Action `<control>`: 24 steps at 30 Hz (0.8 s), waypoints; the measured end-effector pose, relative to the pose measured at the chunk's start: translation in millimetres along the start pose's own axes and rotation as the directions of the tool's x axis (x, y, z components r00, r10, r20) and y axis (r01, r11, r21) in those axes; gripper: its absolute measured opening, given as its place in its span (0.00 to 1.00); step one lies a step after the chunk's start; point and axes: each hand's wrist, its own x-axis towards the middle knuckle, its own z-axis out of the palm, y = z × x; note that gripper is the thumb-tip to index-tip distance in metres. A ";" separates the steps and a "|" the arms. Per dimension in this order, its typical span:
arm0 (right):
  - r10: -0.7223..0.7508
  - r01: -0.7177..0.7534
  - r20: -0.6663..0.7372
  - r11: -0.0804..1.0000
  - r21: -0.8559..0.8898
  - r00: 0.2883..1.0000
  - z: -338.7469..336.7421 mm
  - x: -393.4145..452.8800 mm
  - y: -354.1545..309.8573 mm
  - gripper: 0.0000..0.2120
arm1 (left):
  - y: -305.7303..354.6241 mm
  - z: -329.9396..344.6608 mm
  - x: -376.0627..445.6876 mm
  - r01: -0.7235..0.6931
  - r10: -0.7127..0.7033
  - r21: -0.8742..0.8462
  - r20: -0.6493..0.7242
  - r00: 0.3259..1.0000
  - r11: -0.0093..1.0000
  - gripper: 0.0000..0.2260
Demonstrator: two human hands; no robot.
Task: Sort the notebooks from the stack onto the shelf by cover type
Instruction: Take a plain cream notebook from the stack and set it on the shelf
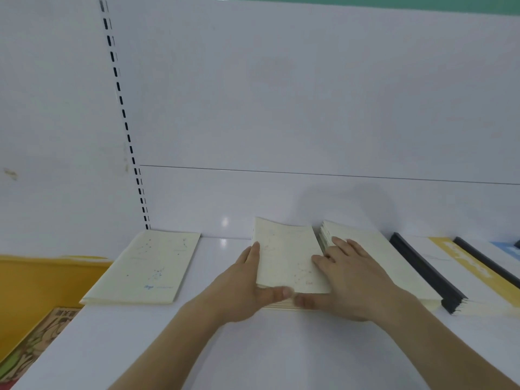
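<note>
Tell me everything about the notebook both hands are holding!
The cream notebook has a soft paper-looking cover with faint reddish dots and lines, like star patterns. It is closed and lies flat on a low pile of similar notebooks on the white shelf. The left hand grips its left edge, and the right hand rests on its right side.

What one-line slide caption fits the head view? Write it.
Both hands, left hand and right hand, square up a cream notebook on a white shelf.
</note>
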 end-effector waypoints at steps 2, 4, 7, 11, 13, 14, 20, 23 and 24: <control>-0.007 0.008 -0.018 0.999 0.042 1.000 -6.2 -2.1 -4.4 0.52 | -1.4 -2.7 -3.8 -0.026 0.023 -0.054 -0.044 0.999 0.998 0.45; -0.015 0.021 -0.079 0.997 0.076 0.997 -10.6 -2.3 -13.8 0.50 | -2.1 -5.3 -10.2 -0.015 0.009 -0.054 -0.113 0.994 0.998 0.43; -0.037 0.072 -0.255 0.989 0.126 0.966 -8.8 3.4 -36.8 0.41 | -8.1 -10.7 -23.7 0.072 -0.064 0.018 -0.278 0.958 0.997 0.40; -0.148 0.292 -0.461 0.921 0.259 0.875 3.5 13.9 -80.4 0.26 | -36.8 -28.1 -45.3 0.164 -0.074 0.142 -0.492 0.867 0.976 0.20; -0.172 0.345 -0.475 0.887 0.306 0.863 4.3 16.5 -107.8 0.23 | -57.0 -41.4 -56.0 0.247 -0.116 0.153 -0.577 0.808 0.957 0.15; -0.180 0.356 -0.467 0.877 0.322 0.866 3.8 18.0 -120.8 0.22 | -67.3 -49.3 -60.9 0.296 -0.147 0.155 -0.604 0.784 0.942 0.15; -0.201 0.306 -0.283 0.865 0.397 0.938 -2.0 39.9 -184.4 0.23 | -126.4 -92.0 -79.3 0.585 -0.392 0.251 -0.537 0.747 0.771 0.21; -0.111 0.174 -0.172 0.894 0.413 0.979 -1.0 60.0 -208.9 0.24 | -147.7 -99.4 -80.4 0.599 -0.454 0.289 -0.437 0.776 0.747 0.25; -0.077 0.126 -0.132 0.902 0.413 0.988 0.3 66.3 -215.6 0.24 | -151.9 -101.6 -80.0 0.590 -0.455 0.281 -0.421 0.784 0.757 0.26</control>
